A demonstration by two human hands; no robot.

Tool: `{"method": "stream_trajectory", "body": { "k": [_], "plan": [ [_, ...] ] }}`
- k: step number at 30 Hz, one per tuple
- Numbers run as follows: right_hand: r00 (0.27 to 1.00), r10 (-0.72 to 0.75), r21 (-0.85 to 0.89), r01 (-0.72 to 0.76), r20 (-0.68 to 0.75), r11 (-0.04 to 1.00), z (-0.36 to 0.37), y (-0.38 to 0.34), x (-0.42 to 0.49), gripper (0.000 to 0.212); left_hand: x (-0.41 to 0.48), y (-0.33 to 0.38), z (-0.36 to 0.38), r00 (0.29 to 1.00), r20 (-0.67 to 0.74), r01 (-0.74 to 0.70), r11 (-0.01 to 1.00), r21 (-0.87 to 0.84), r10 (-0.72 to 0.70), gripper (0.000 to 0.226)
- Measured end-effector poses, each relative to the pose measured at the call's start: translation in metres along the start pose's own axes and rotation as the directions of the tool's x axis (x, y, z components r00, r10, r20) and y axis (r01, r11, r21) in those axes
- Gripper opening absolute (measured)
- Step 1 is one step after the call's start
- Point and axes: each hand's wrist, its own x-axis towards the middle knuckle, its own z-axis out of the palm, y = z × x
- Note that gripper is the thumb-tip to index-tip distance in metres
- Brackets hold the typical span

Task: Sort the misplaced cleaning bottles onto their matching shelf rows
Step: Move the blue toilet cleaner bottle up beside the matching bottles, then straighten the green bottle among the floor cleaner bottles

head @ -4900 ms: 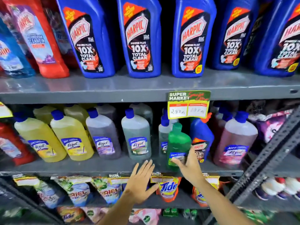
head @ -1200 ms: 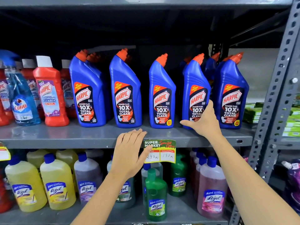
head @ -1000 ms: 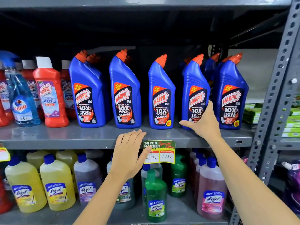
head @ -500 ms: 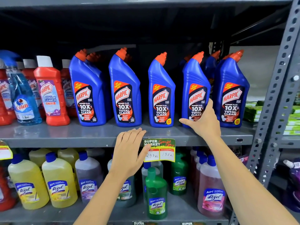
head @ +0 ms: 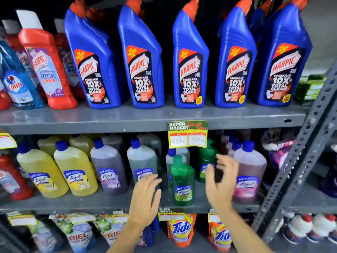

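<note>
Several blue Harpic bottles with orange caps stand in a row on the upper grey shelf. Below it, Lizol bottles line the middle shelf: yellow, purple, grey-green, pink. A small green Lizol bottle stands at the front edge, a second green one behind it. My left hand is open just left of the front green bottle. My right hand is open and blurred just right of it, in front of the rear green bottle. Neither holds anything.
Red Harpic bathroom cleaner and a blue Colin spray stand at upper left. A price tag hangs from the upper shelf edge. Tide and Ariel pouches hang below. A perforated grey upright slants at right.
Both hands have dropped from the upper shelf to the middle shelf. The right hand left the Harpic bottle, and the view tilted down and closer.
</note>
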Motion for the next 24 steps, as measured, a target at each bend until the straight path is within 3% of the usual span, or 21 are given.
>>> {"method": "stream_trajectory", "body": {
  "k": [2,5,7,10,18,24],
  "plan": [
    [0.953,0.230,-0.089,-0.216,0.196,0.972,0.014,0.010,-0.038,0.059,-0.026,-0.021,0.023,0.961,0.252,0.101,0.993,0.061,-0.114,0.039],
    [0.772,0.526,-0.253,-0.462,0.357,0.850,0.030,0.021,-0.070,0.115,-0.046,-0.049,0.048,0.835,0.494,0.108,0.952,0.287,-0.243,0.057],
    [0.668,0.637,-0.315,-0.554,0.384,0.771,0.038,0.023,-0.081,0.131,-0.052,-0.059,0.056,0.774,0.576,0.030,0.924,0.381,-0.262,0.064],
    [0.597,0.720,-0.354,-0.627,0.353,0.694,0.051,0.029,-0.093,0.134,-0.064,-0.065,0.061,0.803,0.562,-0.036,0.925,0.379,-0.199,0.072],
    [0.669,0.709,-0.458,-0.570,0.223,0.682,0.071,0.033,-0.105,0.102,-0.067,-0.066,0.060,0.776,0.598,-0.024,0.937,0.348,-0.202,0.075],
    [0.676,0.698,-0.465,-0.553,0.234,0.692,0.054,0.048,-0.099,0.099,-0.069,-0.070,0.063,0.779,0.591,-0.044,0.923,0.383,-0.208,0.074]
  ]
}}
